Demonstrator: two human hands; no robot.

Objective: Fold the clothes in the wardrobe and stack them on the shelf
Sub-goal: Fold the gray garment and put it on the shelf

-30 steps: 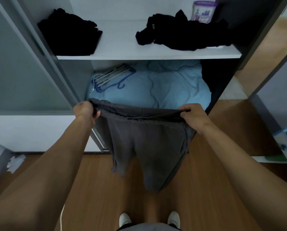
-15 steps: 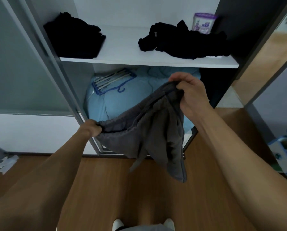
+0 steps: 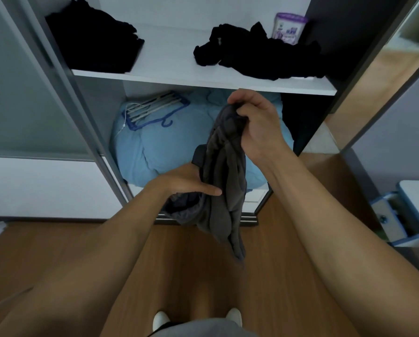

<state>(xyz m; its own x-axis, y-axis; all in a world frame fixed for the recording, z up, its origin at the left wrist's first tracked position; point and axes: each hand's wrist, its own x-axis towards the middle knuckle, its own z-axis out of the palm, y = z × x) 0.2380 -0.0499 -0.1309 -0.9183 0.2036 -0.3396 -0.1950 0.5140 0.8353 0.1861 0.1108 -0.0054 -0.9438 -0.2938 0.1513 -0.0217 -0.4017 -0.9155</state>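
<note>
Grey shorts (image 3: 224,188) hang bunched lengthwise in front of the open wardrobe. My right hand (image 3: 257,125) grips their top end just below the white shelf (image 3: 203,81). My left hand (image 3: 184,182) holds the waistband lower down, thumb pressed across the cloth, fingers hidden behind it. On the shelf lie a folded black pile (image 3: 94,37) at the left and a loose black heap of clothes (image 3: 259,54) at the right.
A light blue duvet (image 3: 154,147) fills the compartment under the shelf, with blue hangers (image 3: 152,109) on it. A purple-lidded container (image 3: 288,27) stands behind the black heap. A sliding door frame (image 3: 64,93) runs at the left. Wooden floor below; a blue-and-white unit (image 3: 405,212) at the right.
The shorts went from spread wide between both hands to gathered into a vertical bundle. My right hand rose toward the shelf; my left hand moved right, to the middle of the cloth.
</note>
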